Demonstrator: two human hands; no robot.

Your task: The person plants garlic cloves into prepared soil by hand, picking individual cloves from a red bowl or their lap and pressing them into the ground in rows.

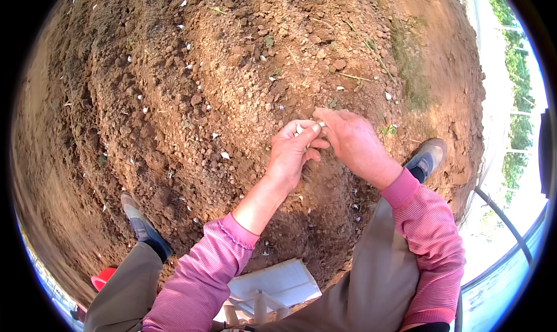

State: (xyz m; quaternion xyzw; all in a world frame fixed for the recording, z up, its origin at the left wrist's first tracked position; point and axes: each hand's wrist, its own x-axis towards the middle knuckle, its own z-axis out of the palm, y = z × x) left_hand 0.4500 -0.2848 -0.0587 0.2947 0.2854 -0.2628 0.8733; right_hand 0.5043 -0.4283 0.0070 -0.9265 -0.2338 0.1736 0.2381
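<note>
Several white garlic cloves (299, 129) lie in my left hand (292, 151), which is curled around them in the middle of the view. Close beside it on the right, my right hand (354, 138) has its fingertips at a single clove (322, 124), near my left thumb. The right hand's back hides part of its grip. Beneath both hands, the loose brown soil (243, 114) carries scattered cloves in rough rows, among them one clove (225, 155) left of my left hand and another (388, 96) above my right hand.
My shoes (428, 158) stand on the soil, wide apart. A low seat with a pale board (278, 284) is between my legs. Something red (102, 278) lies by my left leg. White sheeting (494, 92) and a dark hose or pipe (504, 221) run along the right.
</note>
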